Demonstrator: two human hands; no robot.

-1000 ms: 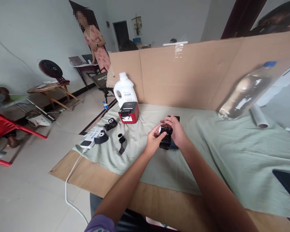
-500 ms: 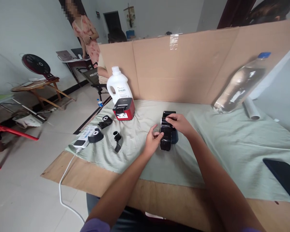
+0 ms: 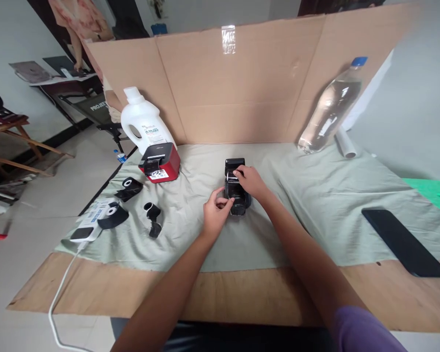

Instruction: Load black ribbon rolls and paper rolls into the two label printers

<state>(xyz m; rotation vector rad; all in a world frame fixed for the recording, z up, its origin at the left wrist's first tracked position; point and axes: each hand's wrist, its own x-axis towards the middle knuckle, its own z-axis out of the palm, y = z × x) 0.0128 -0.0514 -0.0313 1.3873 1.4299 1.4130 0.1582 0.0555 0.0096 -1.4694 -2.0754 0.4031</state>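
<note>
A small black device (image 3: 235,168) with a white strip on it rests on the green cloth (image 3: 315,205) at the table's middle. My right hand (image 3: 252,182) lies over its top right side, fingers curled on it. My left hand (image 3: 215,215) grips its lower left corner with thumb and fingers. A red and black label printer (image 3: 159,162) stands to the left, in front of a white jug (image 3: 142,122).
Black roll holders (image 3: 152,220) and a white power strip (image 3: 91,222) with a cable lie at the left edge. A clear water bottle (image 3: 328,110) leans on the cardboard wall (image 3: 242,88). A black phone (image 3: 403,242) lies at right. A person stands far back left.
The black device went from held above the cloth to resting on it, with both hands still on it. The camera tilted down and shifted right.
</note>
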